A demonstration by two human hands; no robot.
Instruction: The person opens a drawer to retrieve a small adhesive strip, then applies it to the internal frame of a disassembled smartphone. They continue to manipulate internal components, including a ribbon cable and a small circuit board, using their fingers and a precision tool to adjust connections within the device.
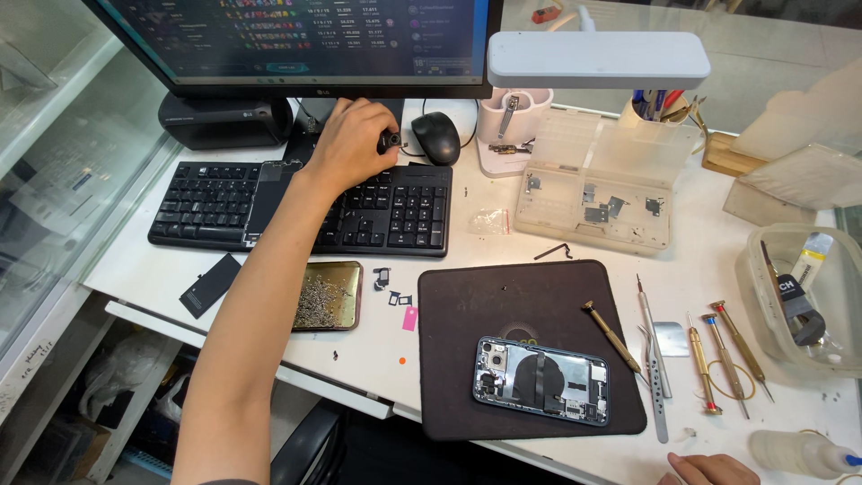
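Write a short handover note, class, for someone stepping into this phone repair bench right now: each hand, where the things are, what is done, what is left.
Left hand: reached over the black keyboard, fingertips pinching a small dark part beside the mouse.
Right hand: resting at the near table edge, holding nothing visible.
Opened phone: back off, insides exposed, lying on the dark mat.
Screwdrivers and tweezers lie right of the mat; gold tray of screws to its left.
Done: phone opened. Left: phone not yet closed.
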